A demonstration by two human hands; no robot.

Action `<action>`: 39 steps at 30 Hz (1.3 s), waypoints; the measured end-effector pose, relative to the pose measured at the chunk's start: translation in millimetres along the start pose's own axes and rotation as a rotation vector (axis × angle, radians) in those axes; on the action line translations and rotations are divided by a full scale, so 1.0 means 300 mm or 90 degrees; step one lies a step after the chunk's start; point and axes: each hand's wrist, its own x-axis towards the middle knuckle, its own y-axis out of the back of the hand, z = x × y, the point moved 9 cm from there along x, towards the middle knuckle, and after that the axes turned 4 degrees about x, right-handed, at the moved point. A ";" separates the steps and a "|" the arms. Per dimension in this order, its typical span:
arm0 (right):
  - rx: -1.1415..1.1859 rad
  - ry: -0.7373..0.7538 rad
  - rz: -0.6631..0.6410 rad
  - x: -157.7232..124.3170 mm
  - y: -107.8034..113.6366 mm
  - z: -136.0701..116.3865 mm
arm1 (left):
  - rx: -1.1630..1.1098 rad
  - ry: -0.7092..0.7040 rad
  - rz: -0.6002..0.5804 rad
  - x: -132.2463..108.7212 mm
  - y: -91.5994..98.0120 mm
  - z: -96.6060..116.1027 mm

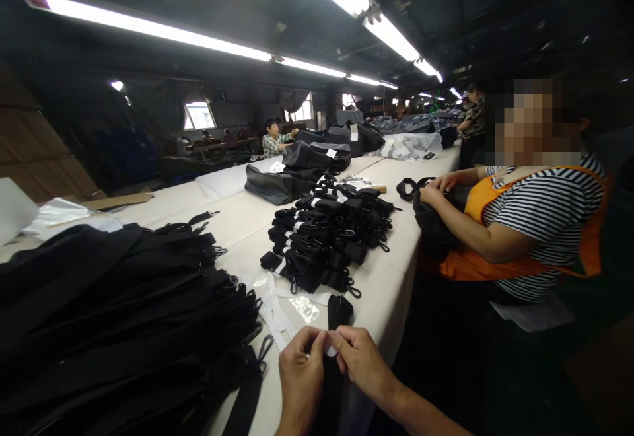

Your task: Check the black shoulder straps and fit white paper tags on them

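At the near table edge, my left hand (301,368) and my right hand (365,362) meet with thumbs and fingertips pinched together. Between them is a small white strip (331,351), lying over a black strap (339,312). The strap's folded end points away from me on the table, and its lower part hangs between my wrists. Whether the strip passes all the way around the strap is hidden by my fingers. Just beyond lies a pile of folded black straps (327,238) with white bands and hooks. More white strips (275,314) lie left of my hands.
A large heap of loose black straps (113,324) with metal hooks covers the left. Grey and black bags (277,181) stand farther up the white table (391,277). At right, a person in an orange apron (475,205) handles a black item; other people are farther back.
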 end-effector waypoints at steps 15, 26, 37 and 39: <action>-0.082 -0.017 -0.002 -0.028 0.061 0.026 | -0.121 0.035 0.098 -0.030 0.052 0.047; 0.012 -0.052 -0.001 -0.016 0.060 0.074 | -0.493 0.233 -0.088 -0.028 -0.087 -0.044; 0.306 0.021 -0.102 -0.057 0.046 -0.080 | -0.534 0.231 -0.029 0.000 -0.102 -0.089; 0.330 0.027 -0.080 -0.040 0.072 -0.080 | -0.504 0.216 -0.010 0.016 -0.087 -0.103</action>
